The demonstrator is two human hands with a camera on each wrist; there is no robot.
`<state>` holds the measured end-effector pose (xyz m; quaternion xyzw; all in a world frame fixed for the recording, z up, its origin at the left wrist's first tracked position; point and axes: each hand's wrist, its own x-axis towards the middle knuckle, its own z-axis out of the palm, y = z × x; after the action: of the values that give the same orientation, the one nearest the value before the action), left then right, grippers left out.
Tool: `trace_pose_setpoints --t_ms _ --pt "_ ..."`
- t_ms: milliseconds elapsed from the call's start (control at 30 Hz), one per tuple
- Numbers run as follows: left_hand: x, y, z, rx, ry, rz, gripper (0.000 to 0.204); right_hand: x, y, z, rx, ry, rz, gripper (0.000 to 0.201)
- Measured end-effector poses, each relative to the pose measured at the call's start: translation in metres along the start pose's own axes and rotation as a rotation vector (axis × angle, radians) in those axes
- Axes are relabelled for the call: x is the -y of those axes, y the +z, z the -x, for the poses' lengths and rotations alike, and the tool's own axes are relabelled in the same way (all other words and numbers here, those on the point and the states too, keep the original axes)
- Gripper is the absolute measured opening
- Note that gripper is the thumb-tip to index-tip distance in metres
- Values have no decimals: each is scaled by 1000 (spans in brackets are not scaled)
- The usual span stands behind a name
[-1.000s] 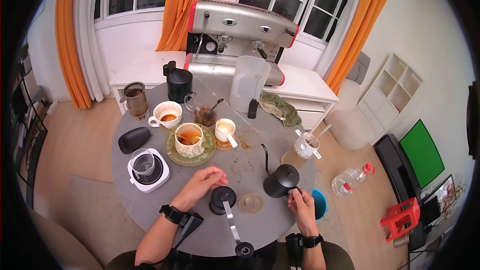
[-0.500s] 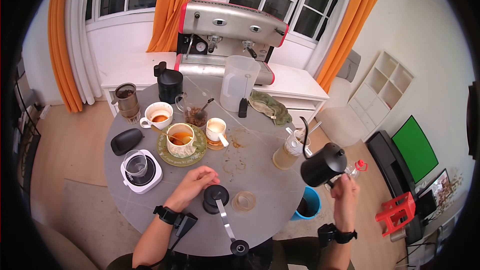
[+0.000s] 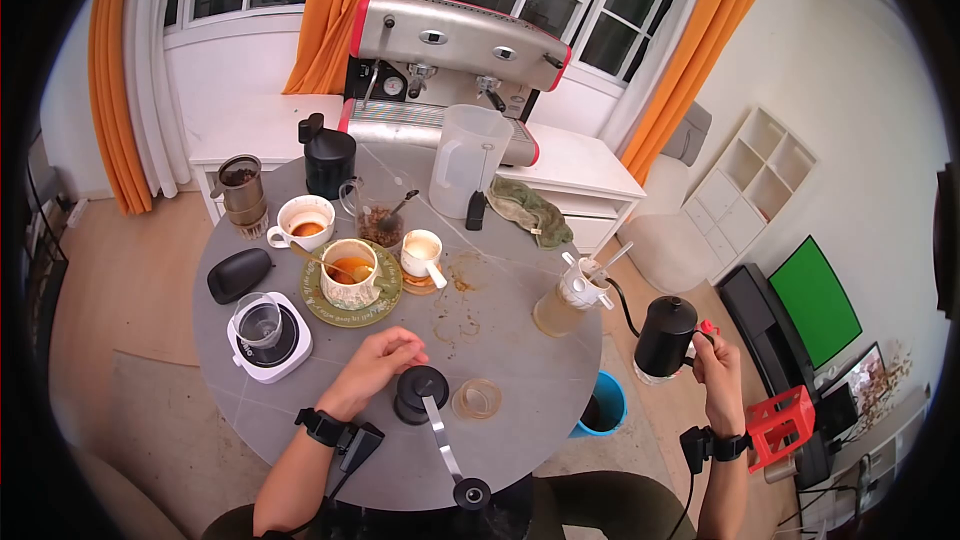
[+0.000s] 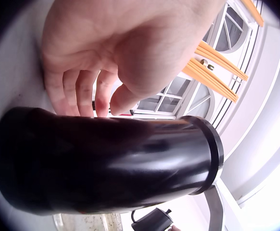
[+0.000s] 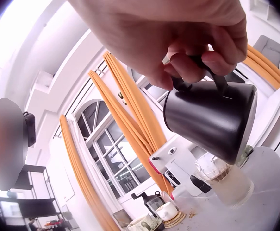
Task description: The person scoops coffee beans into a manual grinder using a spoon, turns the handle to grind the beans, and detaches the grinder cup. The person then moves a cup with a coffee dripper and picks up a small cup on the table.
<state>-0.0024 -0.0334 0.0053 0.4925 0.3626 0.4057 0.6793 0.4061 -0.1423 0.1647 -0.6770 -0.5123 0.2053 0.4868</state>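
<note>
Finding: the black gooseneck kettle (image 3: 665, 338) is lifted and held near upright past the table's right edge, the right hand's (image 3: 718, 375) fingers curled round its handle. Its spout ends near the glass server (image 3: 556, 314), which already holds cloudy liquid beneath a white dripper (image 3: 583, 285); no stream from the spout is visible—the kettle's contents cannot be told.

The left hand (image 3: 375, 365) lies beside the black grinder (image 3: 414, 400), fingers loosely bent and pinching nothing; whether they touch it cannot be confirmed. The grinder stands upright with its crank (image 3: 440, 445) fitted; its contents are not visible. A small glass dish (image 3: 477, 398) stands just right of it. Toward the left, the cup (image 3: 347, 290) on the green plate (image 3: 350, 318) holds amber liquid and a spoon; beyond it, a glass mug (image 3: 380, 226) holds brown beans. A glass sits on the white scale (image 3: 270, 365) at near left.

Surface: the grey round table (image 3: 520, 340) carries brown stains (image 3: 458, 270) near its middle—unwiped.

Room: an espresso machine (image 3: 450, 35) stands on the far white cabinet, before windows with orange curtains (image 3: 345, 0). To the right: a blue bin (image 3: 608, 405), a red stool (image 3: 780, 430) and a green screen (image 3: 815, 298).
</note>
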Motion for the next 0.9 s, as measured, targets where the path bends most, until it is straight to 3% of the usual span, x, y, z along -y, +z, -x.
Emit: trace_pose_setpoints --t_ms 767,900 --pt "0 -2 0 -18 -36 32 14 -2 0 -12 60 36 11 27" --pt "-5 -1 2 -25 -32 34 16 -24 10 5 -64 68 -466 30"
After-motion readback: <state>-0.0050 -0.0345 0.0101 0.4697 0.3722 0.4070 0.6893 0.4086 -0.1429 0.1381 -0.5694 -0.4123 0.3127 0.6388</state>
